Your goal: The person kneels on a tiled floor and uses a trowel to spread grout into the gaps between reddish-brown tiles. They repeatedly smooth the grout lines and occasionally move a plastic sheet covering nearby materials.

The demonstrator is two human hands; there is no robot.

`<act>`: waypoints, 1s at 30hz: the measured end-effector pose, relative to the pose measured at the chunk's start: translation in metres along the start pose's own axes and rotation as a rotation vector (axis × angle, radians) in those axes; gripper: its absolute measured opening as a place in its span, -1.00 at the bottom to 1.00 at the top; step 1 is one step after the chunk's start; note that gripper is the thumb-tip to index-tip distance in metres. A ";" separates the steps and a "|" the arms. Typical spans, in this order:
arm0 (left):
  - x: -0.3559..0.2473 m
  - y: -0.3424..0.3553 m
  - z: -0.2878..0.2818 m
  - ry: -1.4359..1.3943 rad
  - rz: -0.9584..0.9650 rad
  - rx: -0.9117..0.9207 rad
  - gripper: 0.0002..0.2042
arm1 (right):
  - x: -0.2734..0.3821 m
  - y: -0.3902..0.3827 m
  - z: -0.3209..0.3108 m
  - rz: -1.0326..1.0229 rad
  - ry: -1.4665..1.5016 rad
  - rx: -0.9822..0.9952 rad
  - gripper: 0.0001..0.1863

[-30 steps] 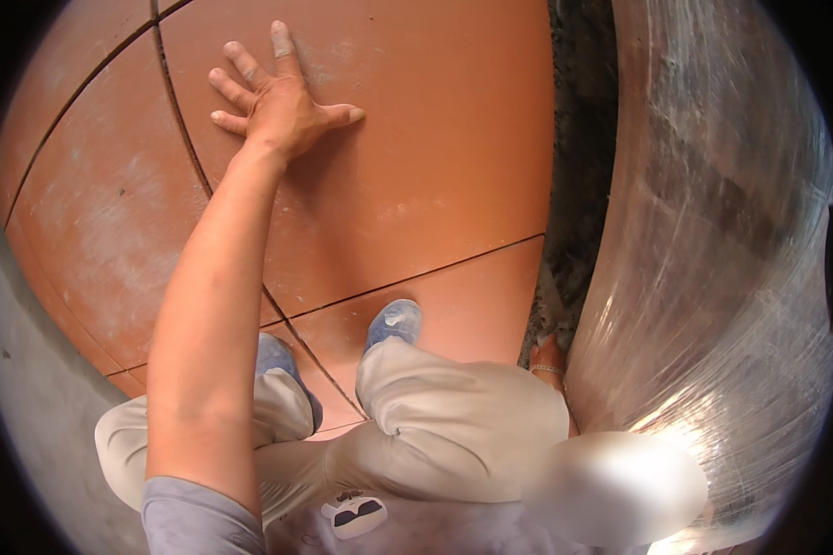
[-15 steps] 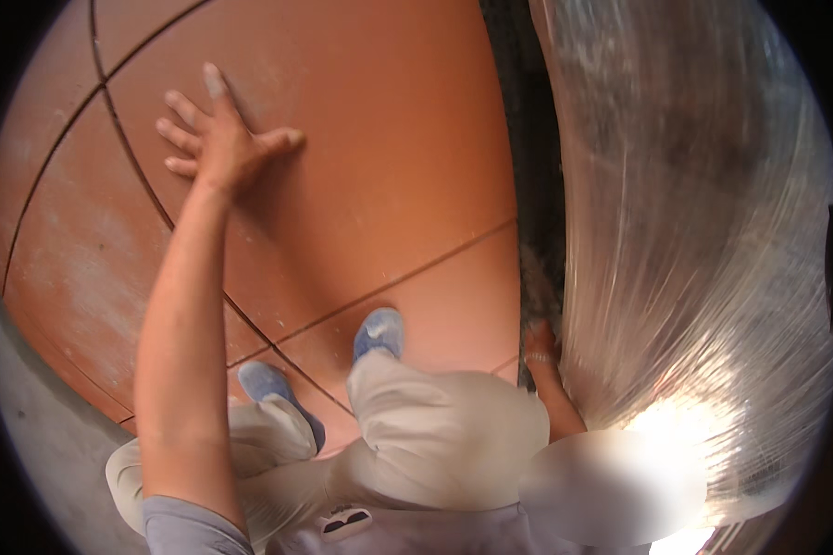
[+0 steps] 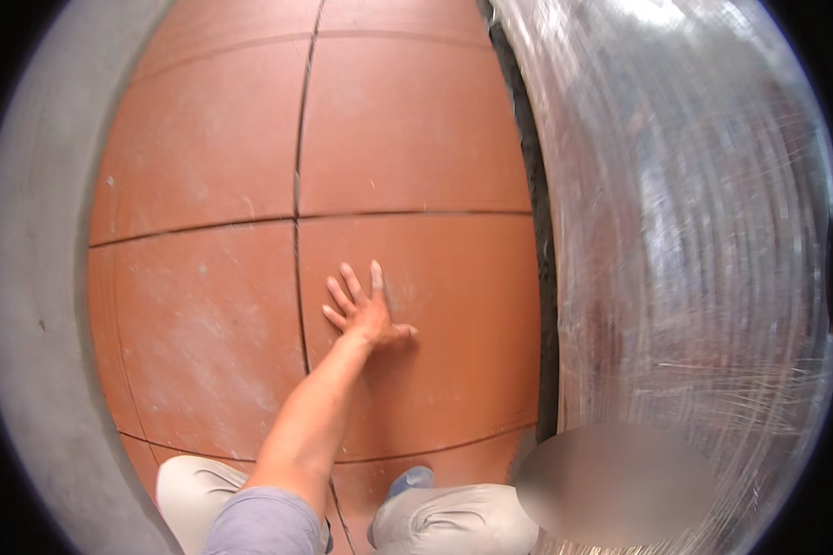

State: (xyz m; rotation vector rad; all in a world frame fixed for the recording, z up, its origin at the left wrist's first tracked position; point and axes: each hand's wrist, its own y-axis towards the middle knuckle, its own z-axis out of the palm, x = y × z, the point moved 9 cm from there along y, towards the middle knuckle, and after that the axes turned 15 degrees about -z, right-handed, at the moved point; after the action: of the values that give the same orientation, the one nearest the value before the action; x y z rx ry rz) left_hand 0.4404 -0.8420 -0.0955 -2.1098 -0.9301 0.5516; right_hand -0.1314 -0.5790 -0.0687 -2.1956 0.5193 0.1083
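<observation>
My left hand (image 3: 366,314) lies flat on a terracotta floor tile (image 3: 407,139), fingers spread and holding nothing. The bare forearm reaches up to it from the lower edge, out of a grey sleeve. The palm rests just right of a tile joint (image 3: 298,277). My right hand does not show; a blurred patch covers the lower right. My knees in light trousers (image 3: 453,527) and the toe of a blue shoe (image 3: 412,479) are at the bottom.
A big bulk wrapped in clear stretch film (image 3: 685,231) fills the right side, with a dark gap (image 3: 541,277) between it and the tiles. A grey concrete edge (image 3: 37,277) curves along the left.
The view has swung, so my left hand now sits lower and nearer the middle of the picture, still flat on the tiles. The shoes have slid mostly out of view.
</observation>
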 end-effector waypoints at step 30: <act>0.317 0.092 -0.076 0.526 0.037 0.288 0.23 | 0.267 -0.142 -0.222 -0.534 0.322 -0.409 -0.55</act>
State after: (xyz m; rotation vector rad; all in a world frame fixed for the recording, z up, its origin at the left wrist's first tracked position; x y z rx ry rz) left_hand 0.7323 -0.6774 -0.1453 -1.8734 -0.4800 0.1198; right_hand 0.1467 -0.7595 0.1077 -2.6962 0.0639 -0.4682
